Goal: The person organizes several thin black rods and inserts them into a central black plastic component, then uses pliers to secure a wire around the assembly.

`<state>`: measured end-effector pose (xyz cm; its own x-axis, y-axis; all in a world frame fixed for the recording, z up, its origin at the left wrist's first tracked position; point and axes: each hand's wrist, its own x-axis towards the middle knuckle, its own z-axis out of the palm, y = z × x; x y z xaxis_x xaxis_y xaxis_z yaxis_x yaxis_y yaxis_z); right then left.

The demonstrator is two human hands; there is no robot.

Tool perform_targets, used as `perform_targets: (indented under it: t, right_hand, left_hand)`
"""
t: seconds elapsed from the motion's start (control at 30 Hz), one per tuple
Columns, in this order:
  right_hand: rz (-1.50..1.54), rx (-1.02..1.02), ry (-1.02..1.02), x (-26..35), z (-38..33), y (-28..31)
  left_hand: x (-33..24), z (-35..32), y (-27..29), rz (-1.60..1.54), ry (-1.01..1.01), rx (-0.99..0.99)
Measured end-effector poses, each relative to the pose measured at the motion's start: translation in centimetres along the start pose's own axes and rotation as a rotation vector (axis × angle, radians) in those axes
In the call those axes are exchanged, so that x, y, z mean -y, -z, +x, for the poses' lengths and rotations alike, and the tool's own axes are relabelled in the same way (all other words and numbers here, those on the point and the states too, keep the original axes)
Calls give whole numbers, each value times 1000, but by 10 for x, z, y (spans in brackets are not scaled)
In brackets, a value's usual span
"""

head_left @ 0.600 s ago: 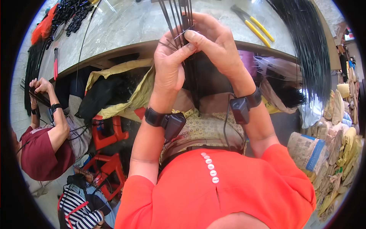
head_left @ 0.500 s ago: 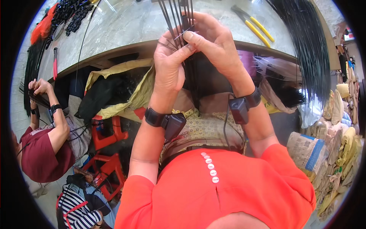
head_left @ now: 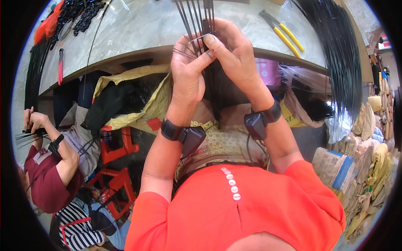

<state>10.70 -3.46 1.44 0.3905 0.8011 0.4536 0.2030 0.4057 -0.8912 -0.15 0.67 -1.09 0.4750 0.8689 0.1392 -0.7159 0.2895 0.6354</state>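
Observation:
Over the near edge of the table, my left hand (head_left: pixel 186 69) and my right hand (head_left: pixel 236 52) meet around a bundle of long black strips (head_left: pixel 193 16). The strips fan out beyond my fingers and hang down below my hands toward my lap. A short pale strand (head_left: pixel 197 38) lies crosswise over them, by my right thumb tip. Both thumbs press in from the near side, their tips close together. My fingers curl behind the bundle and are partly hidden. Thin dark strands stick out across my left palm.
Yellow-handled pliers (head_left: pixel 287 37) lie right of my hands, and a thick sheaf of black strands (head_left: pixel 339 54) hangs over the table edge. Red-handled pliers (head_left: pixel 60 69) lie far left. A co-worker (head_left: pixel 54 171) sits there, beside red stools (head_left: pixel 115 188). A yellow sack (head_left: pixel 157 102) is under the table.
My right thumb has shifted slightly along the pale strand while both hands keep their hold on the strips. At the left, the co-worker's hands have moved lower and nearer their body.

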Motion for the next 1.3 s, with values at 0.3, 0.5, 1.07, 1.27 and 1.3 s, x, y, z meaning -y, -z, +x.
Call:
perform_targets:
  t: [0.3,0.5,1.07,1.27,1.3]
  right_hand:
    - [-28,37,-33,6,2,-7]
    - [-69,97,-41,7,3,-6]
    - [-63,316,-147,18,14,-31]
    - [-216,294,6,10,12,-36]
    - [-257,264,58,6,11,-37]
  left_hand:
    - [-4,1,9,48,-34,-22]
    - [-8,-2,13,125,-55,2]
    - [-60,-8,49,580,67,101]
    - [-70,-13,49,501,114,100]
    - [-70,-14,49,496,117,88]
